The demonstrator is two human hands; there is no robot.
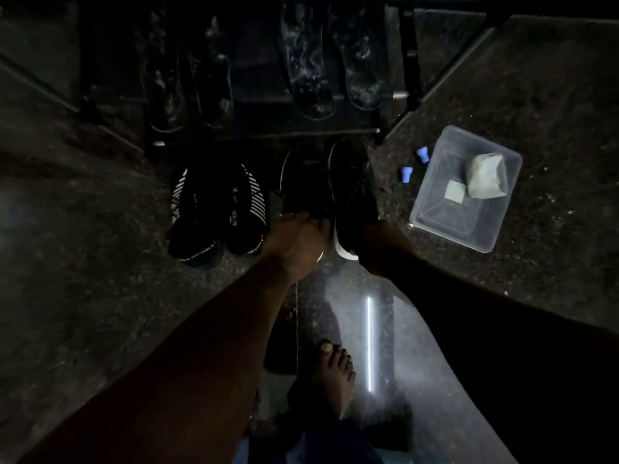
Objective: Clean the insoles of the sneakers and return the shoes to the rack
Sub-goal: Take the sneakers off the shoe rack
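Note:
The scene is very dark. A pair of black sneakers with white soles stands on the floor before the rack: the left one (301, 182) and the right one (355, 195). My left hand (298, 242) grips the heel collar of the left sneaker, fingers curled into its opening. My right hand (378, 246) holds the heel of the right sneaker; its fingers are lost in shadow. Several insoles lean on the black shoe rack (405, 61), two at left (164, 78) and two at right (311, 72).
A second black pair with white stripes (217, 209) sits left of the sneakers. A clear plastic tub (432, 212) holding a cloth and a small pad stands at right, with two blue caps (422, 154) beside it. My bare foot (335, 373) is on the glossy floor.

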